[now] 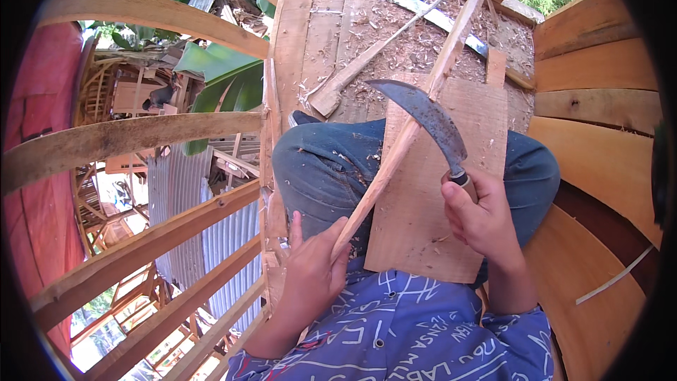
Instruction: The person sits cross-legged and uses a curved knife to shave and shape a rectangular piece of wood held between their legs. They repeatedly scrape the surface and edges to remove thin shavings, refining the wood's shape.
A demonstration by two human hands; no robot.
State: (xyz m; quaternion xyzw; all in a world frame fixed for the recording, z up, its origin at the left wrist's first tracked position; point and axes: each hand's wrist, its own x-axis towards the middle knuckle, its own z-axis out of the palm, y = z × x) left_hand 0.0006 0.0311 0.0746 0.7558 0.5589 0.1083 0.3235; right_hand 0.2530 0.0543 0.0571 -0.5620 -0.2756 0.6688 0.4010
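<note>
Blue shirt (416, 317), near side: white lettering (451, 342), handwritten-look capitals, slanted rows on front, denser toward right. Angular white line marks (350, 335) mixed in toward left. Folds break up words; only partly legible.

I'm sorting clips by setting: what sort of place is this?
Probably an open-sided wooden porch or platform, perhaps raised, used for woodworking. Wooden rails line its left side, wood shavings litter the floorboards, and a big green leaf and corrugated sheets show outside.
</note>
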